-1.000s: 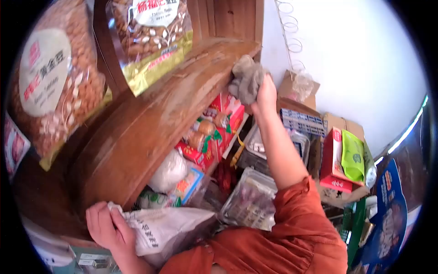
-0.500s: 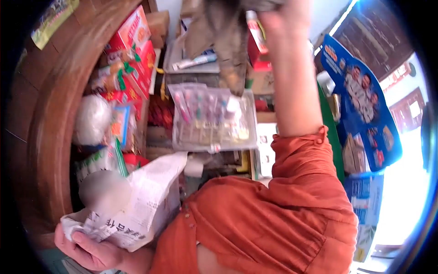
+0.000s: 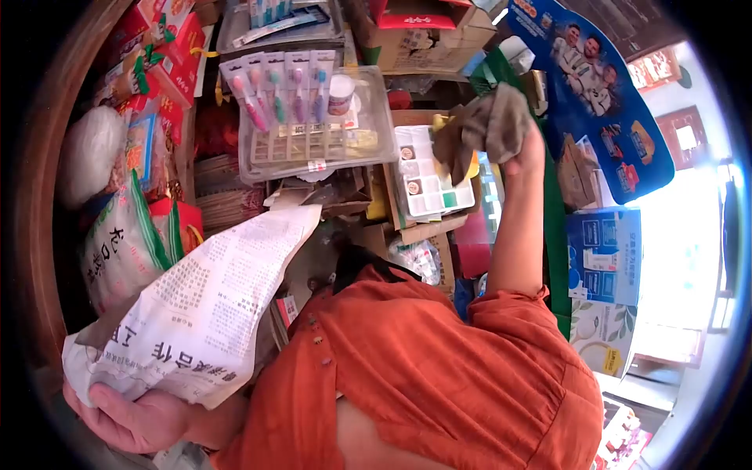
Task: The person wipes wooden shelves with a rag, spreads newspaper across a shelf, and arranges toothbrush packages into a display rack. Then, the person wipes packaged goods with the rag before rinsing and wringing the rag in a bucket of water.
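My left hand (image 3: 133, 419), low at the left, is closed on the lower edge of a sheet of newspaper (image 3: 207, 305). The sheet slopes up toward the middle, its far end loose. Raised at the upper right, my right hand (image 3: 531, 151) grips a crumpled grey-brown rag (image 3: 493, 125). The rag hangs over the right side of a white compartment tray (image 3: 424, 188), which holds a few small round pieces. Left of that tray is a clear plastic case (image 3: 380, 117) with several packaged toothbrushes (image 3: 276, 88) and a small white tub (image 3: 341, 95) on it.
Red boxes (image 3: 176, 66), a white round bundle (image 3: 90, 154) and a green-and-white food bag (image 3: 125, 247) line the left side, inside a wooden edge (image 3: 43, 196). A blue display board (image 3: 619, 117) and blue cartons (image 3: 603, 254) stand at the right. Cardboard boxes (image 3: 427, 48) sit at the back.
My right hand has come down and to the right with the rag, uncovering the compartment tray. The newspaper is spread more fully in my left hand. The view has shifted.
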The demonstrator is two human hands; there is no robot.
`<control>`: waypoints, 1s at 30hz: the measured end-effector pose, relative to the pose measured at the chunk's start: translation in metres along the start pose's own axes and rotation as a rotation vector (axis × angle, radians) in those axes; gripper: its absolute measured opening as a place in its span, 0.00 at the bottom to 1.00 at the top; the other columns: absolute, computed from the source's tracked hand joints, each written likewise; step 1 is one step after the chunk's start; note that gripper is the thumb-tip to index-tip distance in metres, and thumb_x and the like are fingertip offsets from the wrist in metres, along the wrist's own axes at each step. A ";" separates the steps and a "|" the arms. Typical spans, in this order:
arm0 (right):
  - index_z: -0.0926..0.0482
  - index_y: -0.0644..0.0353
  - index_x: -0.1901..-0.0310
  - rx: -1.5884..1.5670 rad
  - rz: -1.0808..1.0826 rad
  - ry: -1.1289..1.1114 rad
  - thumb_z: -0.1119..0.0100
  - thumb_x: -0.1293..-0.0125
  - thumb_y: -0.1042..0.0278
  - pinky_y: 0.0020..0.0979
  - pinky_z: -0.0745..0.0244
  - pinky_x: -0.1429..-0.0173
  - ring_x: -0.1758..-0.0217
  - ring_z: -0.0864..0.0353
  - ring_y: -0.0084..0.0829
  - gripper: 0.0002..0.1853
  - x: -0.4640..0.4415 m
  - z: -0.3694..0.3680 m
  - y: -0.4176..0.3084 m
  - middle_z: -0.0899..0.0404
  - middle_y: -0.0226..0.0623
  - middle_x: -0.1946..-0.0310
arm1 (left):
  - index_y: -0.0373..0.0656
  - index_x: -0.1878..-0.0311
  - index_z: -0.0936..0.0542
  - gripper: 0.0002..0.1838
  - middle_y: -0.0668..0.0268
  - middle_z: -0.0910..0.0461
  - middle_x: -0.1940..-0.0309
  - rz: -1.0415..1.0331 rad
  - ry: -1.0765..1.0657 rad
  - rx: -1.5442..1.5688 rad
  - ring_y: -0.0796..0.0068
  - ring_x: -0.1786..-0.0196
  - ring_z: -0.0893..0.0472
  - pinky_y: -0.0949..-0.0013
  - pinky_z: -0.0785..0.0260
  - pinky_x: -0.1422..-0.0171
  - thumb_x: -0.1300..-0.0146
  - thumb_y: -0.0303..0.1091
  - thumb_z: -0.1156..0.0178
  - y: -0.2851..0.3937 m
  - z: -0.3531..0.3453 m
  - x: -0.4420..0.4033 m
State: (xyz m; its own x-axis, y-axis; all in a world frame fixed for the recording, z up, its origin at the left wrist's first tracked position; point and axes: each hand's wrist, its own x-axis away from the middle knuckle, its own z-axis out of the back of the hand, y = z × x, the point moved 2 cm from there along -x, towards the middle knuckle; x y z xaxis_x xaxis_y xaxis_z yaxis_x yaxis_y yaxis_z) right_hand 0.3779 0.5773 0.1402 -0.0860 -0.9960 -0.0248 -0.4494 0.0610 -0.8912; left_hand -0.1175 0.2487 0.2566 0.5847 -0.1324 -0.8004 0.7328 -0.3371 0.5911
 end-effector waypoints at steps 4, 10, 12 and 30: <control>0.24 0.61 0.43 0.303 -0.405 0.003 0.46 0.30 0.55 0.35 0.24 0.42 0.49 0.19 0.35 0.22 -0.019 0.096 0.098 0.19 0.39 0.50 | 0.24 0.53 0.22 0.12 0.51 0.23 0.48 -0.143 -0.069 -0.048 0.63 0.50 0.22 0.63 0.29 0.44 0.30 0.25 0.47 0.014 -0.009 0.004; 0.30 0.63 0.35 1.708 -0.017 -0.333 0.41 0.35 0.54 0.37 0.34 0.32 0.33 0.28 0.42 0.31 -0.036 0.122 0.163 0.29 0.52 0.36 | 0.26 0.56 0.23 0.09 0.57 0.23 0.54 -0.053 -0.200 -0.045 0.72 0.53 0.24 0.70 0.30 0.47 0.29 0.23 0.51 0.039 -0.044 -0.002; 0.35 0.59 0.31 0.905 -0.101 -0.415 0.37 0.36 0.64 0.31 0.29 0.38 0.42 0.23 0.31 0.32 -0.012 0.018 0.128 0.26 0.42 0.39 | 0.27 0.54 0.22 0.09 0.59 0.21 0.55 0.040 -0.192 -0.087 0.75 0.54 0.22 0.73 0.30 0.48 0.29 0.24 0.49 0.043 -0.053 -0.008; 0.17 0.61 0.64 0.533 0.406 -0.946 0.36 0.36 0.63 0.21 0.34 0.68 0.74 0.29 0.14 0.09 0.026 -0.330 0.077 0.24 0.21 0.77 | 0.35 0.51 0.18 0.13 0.67 0.19 0.61 0.014 0.138 -0.481 0.78 0.56 0.23 0.75 0.32 0.47 0.28 0.34 0.47 0.068 0.019 -0.011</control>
State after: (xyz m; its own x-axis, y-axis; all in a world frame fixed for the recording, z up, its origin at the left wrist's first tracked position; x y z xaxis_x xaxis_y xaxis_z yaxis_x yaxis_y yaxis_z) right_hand 0.0476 0.5781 0.2210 0.6626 -0.5744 -0.4807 -0.0899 0.5761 -0.8124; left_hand -0.0806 0.2100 0.3037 0.6122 0.0021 -0.7907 0.7832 0.1358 0.6068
